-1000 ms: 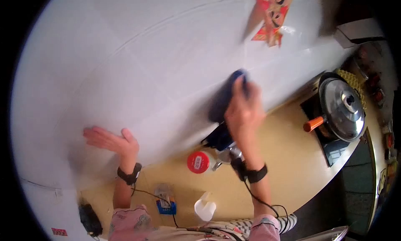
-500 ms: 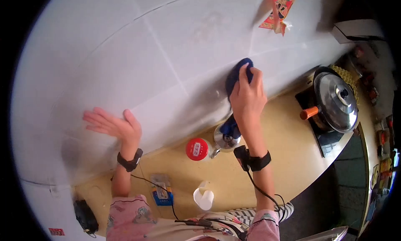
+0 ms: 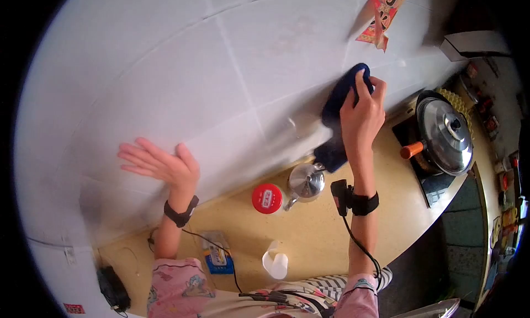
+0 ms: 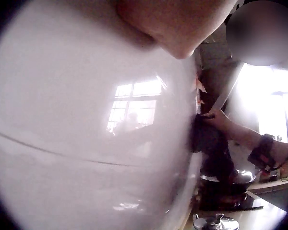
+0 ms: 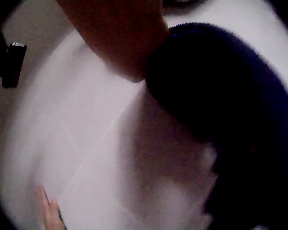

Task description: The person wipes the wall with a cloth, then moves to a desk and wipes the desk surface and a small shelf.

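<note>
In the head view my right hand (image 3: 364, 115) grips a dark blue cloth (image 3: 340, 101) against the white tiled wall (image 3: 237, 70), its lower part hanging toward the counter. The cloth (image 5: 245, 96) fills the right side of the right wrist view. To the left, my left hand (image 3: 163, 164) is held with straight, spread fingers at the wall, holding nothing. Below the cloth stands a shiny metal kettle (image 3: 307, 181), beside a jar with a red lid (image 3: 267, 198).
A lidded wok (image 3: 446, 135) with an orange handle sits on a black cooktop at the right. A blue packet (image 3: 218, 257) and a white cup-like piece (image 3: 275, 263) lie on the yellowish counter (image 3: 248, 232). A red paper strip (image 3: 381, 20) hangs on the wall. Cables run from both wrists.
My right hand has moved right and upward along the wall with the cloth, uncovering the kettle in the head view. My left hand has stayed at the wall, shifting slightly.
</note>
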A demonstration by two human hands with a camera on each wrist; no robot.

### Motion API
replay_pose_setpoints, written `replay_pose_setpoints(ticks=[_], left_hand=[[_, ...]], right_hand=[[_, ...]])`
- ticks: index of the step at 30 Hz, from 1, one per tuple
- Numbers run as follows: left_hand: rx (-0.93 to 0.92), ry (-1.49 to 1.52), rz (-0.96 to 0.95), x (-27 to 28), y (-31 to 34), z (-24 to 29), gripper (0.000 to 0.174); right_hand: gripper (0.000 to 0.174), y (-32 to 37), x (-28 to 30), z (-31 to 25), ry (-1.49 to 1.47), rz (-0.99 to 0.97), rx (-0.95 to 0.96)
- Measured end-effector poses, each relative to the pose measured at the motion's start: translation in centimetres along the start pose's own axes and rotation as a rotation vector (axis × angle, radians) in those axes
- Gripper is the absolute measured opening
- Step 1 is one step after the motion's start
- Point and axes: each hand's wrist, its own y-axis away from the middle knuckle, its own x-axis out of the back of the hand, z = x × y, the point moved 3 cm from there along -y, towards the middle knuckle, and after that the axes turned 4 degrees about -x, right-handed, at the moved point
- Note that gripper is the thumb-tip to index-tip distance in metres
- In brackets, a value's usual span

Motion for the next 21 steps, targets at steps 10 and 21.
replay_pose_setpoints(ticks=[10, 21], left_hand=[[-0.243, -0.158, -0.071, -0.5, 1.2, -0.7, 0.057], [-0.582, -0.062, -0.069, -2.2, 3.7, -1.8, 0.076]], right_hand=[[0.043, 5.0, 0.5, -8.2, -0.230, -0.135, 0.653], [0.053, 5.0, -1.9, -5.9, -0.136, 0.068, 0.149]])
